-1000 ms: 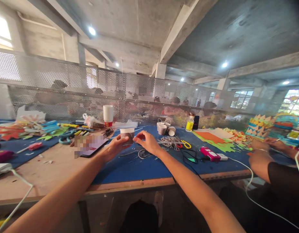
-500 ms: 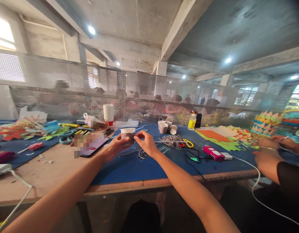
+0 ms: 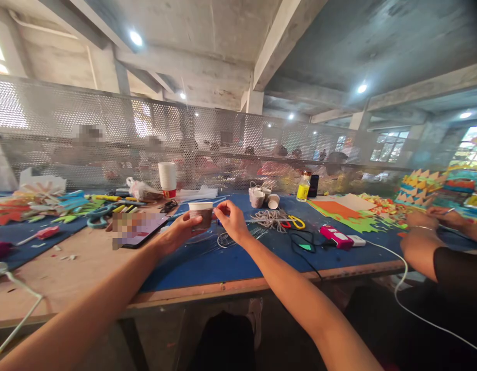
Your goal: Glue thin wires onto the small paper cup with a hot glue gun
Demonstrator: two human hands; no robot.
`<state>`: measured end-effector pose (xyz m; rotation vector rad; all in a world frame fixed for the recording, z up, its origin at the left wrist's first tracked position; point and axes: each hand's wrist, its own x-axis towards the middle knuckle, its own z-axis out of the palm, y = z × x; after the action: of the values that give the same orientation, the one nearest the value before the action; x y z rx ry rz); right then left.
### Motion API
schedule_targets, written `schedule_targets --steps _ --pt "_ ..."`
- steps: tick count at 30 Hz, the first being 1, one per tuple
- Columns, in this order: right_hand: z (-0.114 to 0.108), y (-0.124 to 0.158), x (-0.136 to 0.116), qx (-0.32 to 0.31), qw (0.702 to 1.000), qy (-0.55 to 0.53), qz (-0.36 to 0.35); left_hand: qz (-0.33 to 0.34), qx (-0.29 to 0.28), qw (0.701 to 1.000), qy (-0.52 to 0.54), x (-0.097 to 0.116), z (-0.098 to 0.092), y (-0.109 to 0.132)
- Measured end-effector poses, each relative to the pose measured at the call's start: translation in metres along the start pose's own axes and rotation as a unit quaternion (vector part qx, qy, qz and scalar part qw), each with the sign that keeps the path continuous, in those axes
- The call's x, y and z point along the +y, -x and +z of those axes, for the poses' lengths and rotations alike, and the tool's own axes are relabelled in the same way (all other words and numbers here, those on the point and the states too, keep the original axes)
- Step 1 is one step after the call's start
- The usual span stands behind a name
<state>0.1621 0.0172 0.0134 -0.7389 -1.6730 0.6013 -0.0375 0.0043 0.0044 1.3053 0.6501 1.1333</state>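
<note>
Paper cup (image 3: 205, 212), inboard of worktop front edge (image 3: 230, 289): left hand (image 3: 183, 228) clamps it; right hand (image 3: 232, 221), grip unclear; over-squeezing risks buckling.

The person's own hands number two: a left hand (image 3: 184, 230) and a right hand (image 3: 232, 222). The left one holds one cup (image 3: 201, 216) in mid-frame. Just right of centre are at least three small cups (image 3: 257, 199) and one bundle of grey cord (image 3: 271, 220). Left of centre stands one stack of white cups (image 3: 167, 176), nested too tightly to count. Further right are one yellow-labelled bottle (image 3: 303, 190) and one pink box (image 3: 336, 237).
</note>
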Motion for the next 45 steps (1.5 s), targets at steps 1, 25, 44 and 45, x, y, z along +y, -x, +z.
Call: schedule_targets --steps 1,25,44,45 --pt "-0.0001 0.0001 -0.0004 0.000 1.000 0.002 0.005 -0.001 0.002 1.000 0.001 -0.0003 -0.0003 -0.0002" --pt "-0.0024 0.0003 -0.0032 -0.003 0.999 0.032 0.034 -0.006 -0.006 1.000 0.003 0.0023 0.0014 0.0024" --pt "-0.0029 -0.0012 0.0034 -0.010 0.999 0.022 0.037 -0.006 -0.030 0.999 0.009 -0.0010 -0.0022 0.0011" --pt "-0.0028 -0.0013 0.0035 -0.010 0.999 0.016 0.038 -0.005 -0.031 0.999 0.008 -0.0014 -0.0029 0.0008"
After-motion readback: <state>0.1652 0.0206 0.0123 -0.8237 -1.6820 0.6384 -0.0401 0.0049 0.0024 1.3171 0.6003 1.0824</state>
